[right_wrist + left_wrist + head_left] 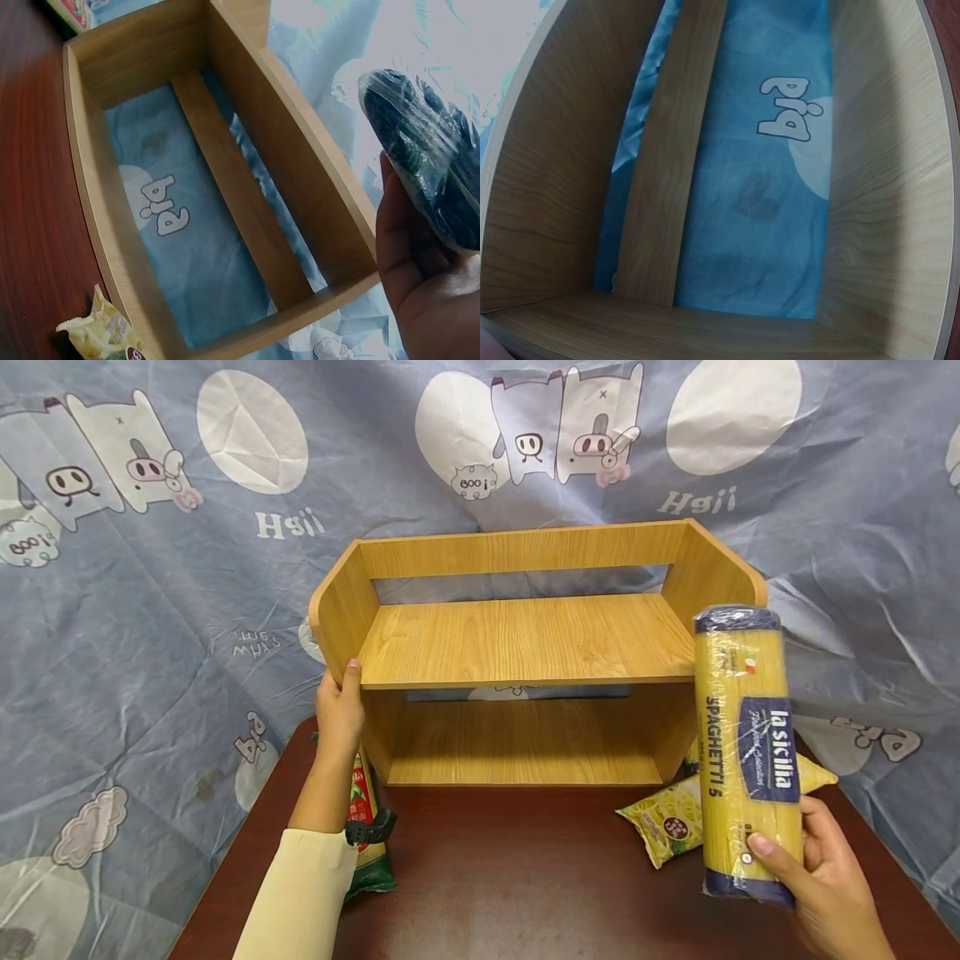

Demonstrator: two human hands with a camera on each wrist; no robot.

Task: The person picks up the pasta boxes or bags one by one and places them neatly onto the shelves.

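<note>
Head view shows me the right hand (828, 868) grasping a spaghetti pack (738, 727), thumb on the near face, fingers behind. The pack stands nearly upright in the air, tilted only slightly, in front of the right end of the shelf (517, 639) and covering part of it from where I look. Its clear wrap has dark blue ends and a "la Sicilia" label that reads sideways.

I see the left hand (341, 710) clasping the shelf's left side panel at its front edge, thumb inside and fingers outside. A black band (371, 828) circles that wrist, just above a cream sleeve (300, 893).

The shelf is pale wood, two-tiered, and stands on the dark red tabletop (525, 860). Beside its left end, partly hidden under my view of the left forearm, lies a red and green packet (362, 789). Near its right end a yellow bag (670, 822) lies partly behind the spaghetti pack. A blue-grey curtain (262, 552) with cartoon pigs hangs behind.

My left wrist view looks into the shelf, across a wooden slat (671, 157) with blue cloth showing either side. From the right wrist I get the spaghetti pack's dark end, gripped beside the shelf.
</note>
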